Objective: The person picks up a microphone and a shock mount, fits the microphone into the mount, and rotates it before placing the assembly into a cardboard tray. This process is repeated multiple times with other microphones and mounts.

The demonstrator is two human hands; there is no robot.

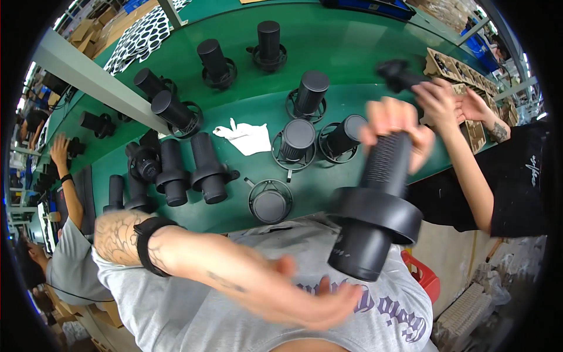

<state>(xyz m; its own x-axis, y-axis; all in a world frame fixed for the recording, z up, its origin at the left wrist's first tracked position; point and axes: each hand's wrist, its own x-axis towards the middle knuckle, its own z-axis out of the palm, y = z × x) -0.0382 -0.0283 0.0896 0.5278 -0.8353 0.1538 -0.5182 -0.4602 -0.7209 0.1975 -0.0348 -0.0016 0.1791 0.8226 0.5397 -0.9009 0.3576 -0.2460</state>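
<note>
My right hand (399, 129) is wrapped round the ribbed end of a black microphone (366, 234) with a wide ring-shaped shock mount about its middle. It hangs tilted in front of my chest, smooth end down. Just below and left of that end, my left hand (316, 296) reaches across my body, fingers stretched apart and a little blurred, apparently holding nothing. Near the bench edge a similar microphone (270, 205) stands in its ring mount. More stand just beyond it, one (296, 141) beside another (346, 136).
Several microphones (205, 167) lie at left on the green bench (234, 105), near a white glove (246, 138). Others (214, 58) stand farther back. At right a co-worker's hands (440, 105) are by a dark microphone (399, 76) and cardboard trays (457, 67). Another person (76, 252) works at left.
</note>
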